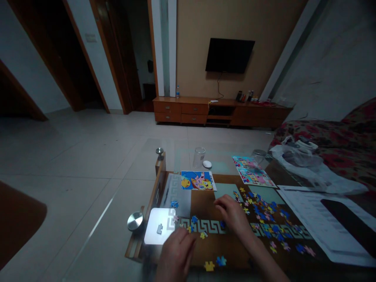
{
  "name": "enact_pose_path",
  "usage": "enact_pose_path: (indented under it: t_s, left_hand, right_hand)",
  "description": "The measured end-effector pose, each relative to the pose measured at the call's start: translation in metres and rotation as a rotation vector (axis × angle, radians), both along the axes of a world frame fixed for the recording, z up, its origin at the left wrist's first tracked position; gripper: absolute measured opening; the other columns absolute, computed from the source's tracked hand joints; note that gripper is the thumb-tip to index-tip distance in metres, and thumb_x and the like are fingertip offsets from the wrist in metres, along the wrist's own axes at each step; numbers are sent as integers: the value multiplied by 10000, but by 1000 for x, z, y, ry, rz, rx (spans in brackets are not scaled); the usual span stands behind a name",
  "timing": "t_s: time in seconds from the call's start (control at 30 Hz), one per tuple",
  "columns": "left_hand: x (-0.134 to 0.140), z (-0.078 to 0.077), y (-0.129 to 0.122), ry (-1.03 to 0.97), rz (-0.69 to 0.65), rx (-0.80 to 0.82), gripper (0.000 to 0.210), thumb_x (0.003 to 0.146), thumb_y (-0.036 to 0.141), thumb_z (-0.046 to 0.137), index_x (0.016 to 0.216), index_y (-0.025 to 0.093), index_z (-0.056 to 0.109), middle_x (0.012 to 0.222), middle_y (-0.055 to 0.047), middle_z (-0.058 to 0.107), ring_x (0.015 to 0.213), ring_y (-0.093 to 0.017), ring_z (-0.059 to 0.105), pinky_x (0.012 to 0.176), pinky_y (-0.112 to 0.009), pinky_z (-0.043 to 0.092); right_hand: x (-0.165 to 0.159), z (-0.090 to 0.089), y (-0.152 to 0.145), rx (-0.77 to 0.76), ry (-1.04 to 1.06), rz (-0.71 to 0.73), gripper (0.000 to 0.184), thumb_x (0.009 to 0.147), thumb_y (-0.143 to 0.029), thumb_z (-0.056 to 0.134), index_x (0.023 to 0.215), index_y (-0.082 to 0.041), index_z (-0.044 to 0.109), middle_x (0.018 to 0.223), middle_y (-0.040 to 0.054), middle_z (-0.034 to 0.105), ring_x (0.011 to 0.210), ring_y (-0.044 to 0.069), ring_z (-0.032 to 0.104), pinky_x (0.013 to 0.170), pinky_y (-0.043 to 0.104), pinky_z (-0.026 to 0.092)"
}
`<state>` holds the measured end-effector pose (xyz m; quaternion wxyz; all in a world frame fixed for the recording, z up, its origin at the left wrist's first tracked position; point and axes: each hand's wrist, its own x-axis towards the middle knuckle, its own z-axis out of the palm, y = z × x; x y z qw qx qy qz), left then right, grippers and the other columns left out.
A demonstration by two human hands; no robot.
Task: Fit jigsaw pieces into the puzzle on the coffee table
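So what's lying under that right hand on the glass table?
Loose puzzle pieces, blue, yellow and pink, spread beside the right hand on the glass table, with a patterned strip showing beneath the glass. Whatever sits directly beneath the palm is covered.

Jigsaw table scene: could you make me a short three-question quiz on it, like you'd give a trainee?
1. True or false: the left hand rests at the table's near edge, close to a lone grey piece on a bright reflection.
2. Which lies nearest the right hand?
A. the drinking glass
B. the heap of loose puzzle pieces
C. the plastic bag
3. Fill in: the cartoon picture with the blue background lies ____ the hands, toward the television.

Key
1. True.
2. B: the heap spreads just to the right of that hand.
3. Beyond; it lies farther up the glass table.
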<state>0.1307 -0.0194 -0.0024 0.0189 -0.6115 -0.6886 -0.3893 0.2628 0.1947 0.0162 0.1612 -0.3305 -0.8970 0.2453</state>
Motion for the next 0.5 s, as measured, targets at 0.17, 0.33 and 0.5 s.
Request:
enact_pose_path:
  t_s: [0.17, 0.33, 0.5]
  left_hand:
    - [43, -38, 12, 211, -111, -31, 226, 901, 220, 432, 721, 223, 568, 635, 5, 597, 573, -145, 567, 472, -253, 353]
    - [74, -80, 15, 134, -31, -180, 295, 895, 241, 421, 627, 228, 543, 510, 10, 538, 455, -136, 499, 417, -280, 285]
    - [84, -91, 14, 222, -138, -70, 281, 877, 258, 482, 612, 238, 573, 496, -2, 530, 463, -150, 497, 405, -291, 249]
  right_hand:
    - [17, -5, 12, 60, -76, -39, 189, 823, -194, 466, 797, -190, 653, 854, 69, 624, 831, 219, 582, 760, 328, 430]
    - [13, -3, 11, 89, -112, -47, 173, 818, -174, 494, 817, -196, 666, 866, 66, 631, 867, 222, 577, 792, 325, 424]
    - [5, -3, 6, 68, -115, -25, 160, 824, -162, 512, 830, -191, 669, 881, 66, 633, 881, 218, 577, 818, 324, 424]
